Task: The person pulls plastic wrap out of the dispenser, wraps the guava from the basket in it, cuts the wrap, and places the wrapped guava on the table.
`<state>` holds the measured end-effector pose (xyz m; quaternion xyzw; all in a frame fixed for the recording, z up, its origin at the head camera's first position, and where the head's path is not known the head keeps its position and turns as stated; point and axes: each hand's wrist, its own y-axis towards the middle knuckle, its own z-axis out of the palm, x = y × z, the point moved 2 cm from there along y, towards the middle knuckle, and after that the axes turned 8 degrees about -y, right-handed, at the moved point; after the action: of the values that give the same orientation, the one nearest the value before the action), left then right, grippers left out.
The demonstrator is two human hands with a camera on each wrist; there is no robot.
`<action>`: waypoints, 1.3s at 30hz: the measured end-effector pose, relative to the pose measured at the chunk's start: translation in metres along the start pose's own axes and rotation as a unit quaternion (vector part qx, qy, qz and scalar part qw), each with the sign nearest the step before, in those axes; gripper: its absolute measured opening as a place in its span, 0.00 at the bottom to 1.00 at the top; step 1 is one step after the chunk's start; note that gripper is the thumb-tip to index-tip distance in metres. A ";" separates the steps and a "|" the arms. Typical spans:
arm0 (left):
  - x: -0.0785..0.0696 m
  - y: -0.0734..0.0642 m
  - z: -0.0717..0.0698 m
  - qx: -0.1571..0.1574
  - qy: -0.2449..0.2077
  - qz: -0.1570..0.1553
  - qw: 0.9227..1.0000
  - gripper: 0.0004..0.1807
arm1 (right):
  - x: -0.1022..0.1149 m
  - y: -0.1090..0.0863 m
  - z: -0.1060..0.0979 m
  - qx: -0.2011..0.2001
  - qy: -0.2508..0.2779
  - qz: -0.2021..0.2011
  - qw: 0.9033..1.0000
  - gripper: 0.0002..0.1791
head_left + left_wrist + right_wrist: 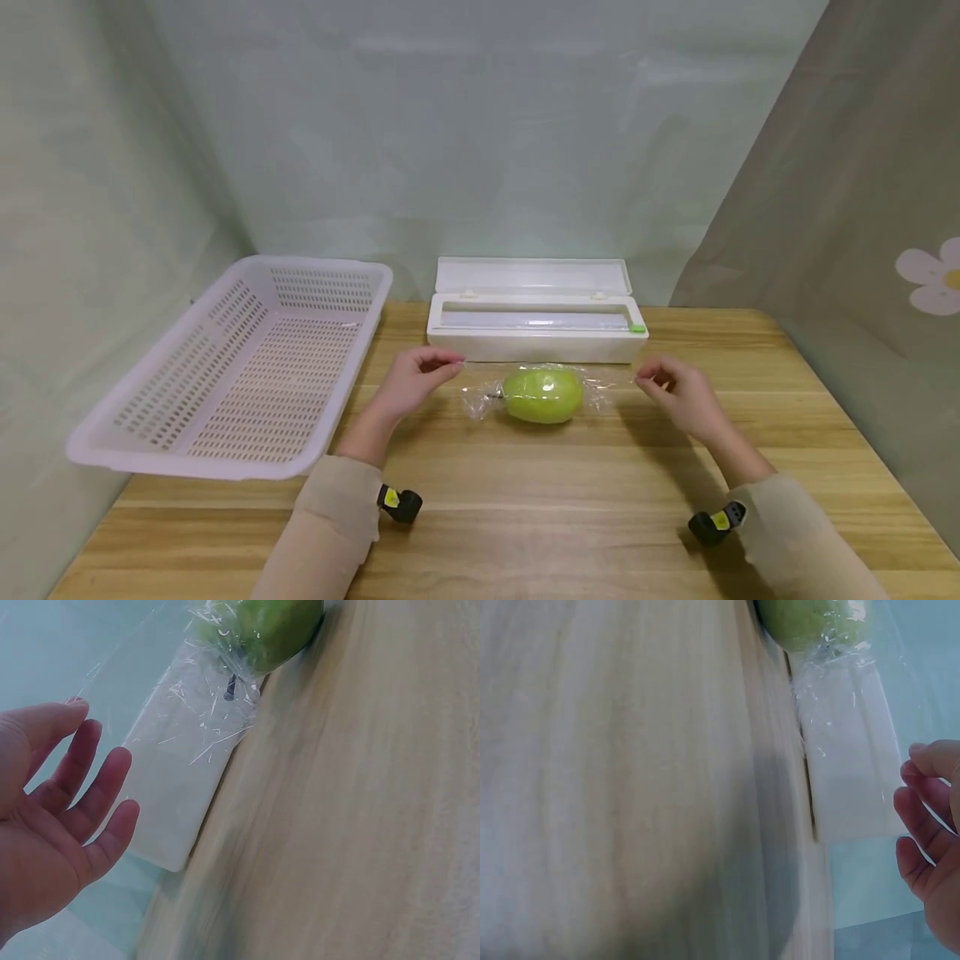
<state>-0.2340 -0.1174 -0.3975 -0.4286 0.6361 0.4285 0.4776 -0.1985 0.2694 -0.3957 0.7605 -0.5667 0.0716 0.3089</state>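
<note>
A green oval fruit [543, 395] with a dark stem lies on the table in front of a white box, wrapped in clear plastic film [480, 398]. The film bunches at both ends of the fruit. My left hand [416, 379] pinches one corner of the film between thumb and forefinger, left of the fruit. On the other side my right hand [678, 393] pinches the opposite corner. In the left wrist view a thin film edge runs up from the fingertips [78, 703] toward the fruit. The other fingers of both hands are loosely bent.
Behind the fruit stands the white film dispenser box [536, 348], lid raised, a roll inside and a green slider at its right end. A white slotted plastic basket [225, 471] sits at the left. Curtains hang behind and beside the wooden table [540, 525].
</note>
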 end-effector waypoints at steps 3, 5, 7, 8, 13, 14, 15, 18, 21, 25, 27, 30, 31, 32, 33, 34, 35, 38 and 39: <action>0.002 -0.001 0.000 0.006 -0.010 -0.007 1.000 0.13 | -0.001 -0.003 0.000 0.005 0.008 -0.002 1.000 0.02; 0.003 -0.002 -0.001 0.004 -0.018 -0.013 1.000 0.13 | -0.002 -0.005 0.001 0.010 0.014 -0.002 1.000 0.02; 0.004 -0.003 -0.001 0.001 -0.027 -0.020 0.999 0.13 | -0.003 -0.007 0.002 0.016 0.018 0.000 1.000 0.03; 0.005 -0.003 -0.002 -0.001 -0.030 -0.023 0.999 0.13 | -0.004 -0.008 0.002 0.019 0.017 0.000 1.000 0.03; 0.006 -0.006 -0.002 0.002 -0.029 -0.033 0.999 0.13 | -0.007 -0.011 0.006 0.036 0.010 0.003 0.999 0.02; 0.007 -0.006 -0.002 0.002 -0.024 -0.034 0.999 0.13 | -0.007 -0.012 0.007 0.038 0.010 -0.001 0.999 0.02; 0.007 -0.006 -0.002 0.003 -0.019 -0.036 0.999 0.12 | -0.007 -0.013 0.008 0.040 0.008 -0.006 0.999 0.02; 0.008 -0.007 -0.002 0.007 0.002 -0.044 0.999 0.11 | -0.007 -0.014 0.011 0.048 0.002 -0.023 0.999 0.05; 0.010 -0.006 -0.002 0.017 0.032 -0.047 0.998 0.11 | -0.007 -0.014 0.013 0.068 -0.010 -0.032 0.997 0.05; 0.013 -0.005 -0.002 0.031 0.062 -0.045 0.997 0.11 | -0.007 -0.015 0.015 0.100 -0.020 -0.027 0.994 0.03; 0.012 -0.005 -0.002 0.032 0.081 -0.042 0.995 0.12 | -0.007 -0.014 0.016 0.110 -0.029 -0.024 0.993 0.03; 0.007 -0.005 0.000 0.023 0.117 -0.034 0.992 0.15 | -0.006 -0.013 0.015 0.119 -0.044 -0.024 0.992 0.02; 0.004 -0.005 0.002 0.019 0.134 -0.024 0.990 0.16 | -0.006 -0.013 0.015 0.121 -0.050 -0.025 0.991 0.01; 0.001 -0.004 0.004 0.015 0.155 -0.011 0.988 0.17 | -0.006 -0.013 0.014 0.124 -0.054 -0.024 0.991 0.02; -0.004 -0.003 0.006 0.013 0.172 0.001 0.985 0.18 | -0.005 -0.013 0.013 0.126 -0.057 -0.021 0.990 0.02; -0.008 -0.003 0.010 0.012 0.187 0.012 0.982 0.19 | -0.005 -0.012 0.012 0.127 -0.060 -0.019 0.990 0.03; -0.013 -0.002 0.014 0.013 0.202 0.023 0.979 0.20 | -0.005 -0.012 0.011 0.127 -0.062 -0.016 0.990 0.05; -0.027 0.001 0.029 0.031 0.248 0.051 0.967 0.23 | -0.004 -0.011 0.008 0.118 -0.063 -0.006 0.991 0.11; -0.031 0.002 0.035 0.040 0.262 0.056 0.963 0.24 | -0.003 -0.010 0.008 0.113 -0.061 -0.007 0.992 0.14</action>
<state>-0.2216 -0.0796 -0.3728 -0.4699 0.7786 0.3015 0.2865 -0.1925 0.2697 -0.4071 0.7975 -0.5674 0.0863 0.1859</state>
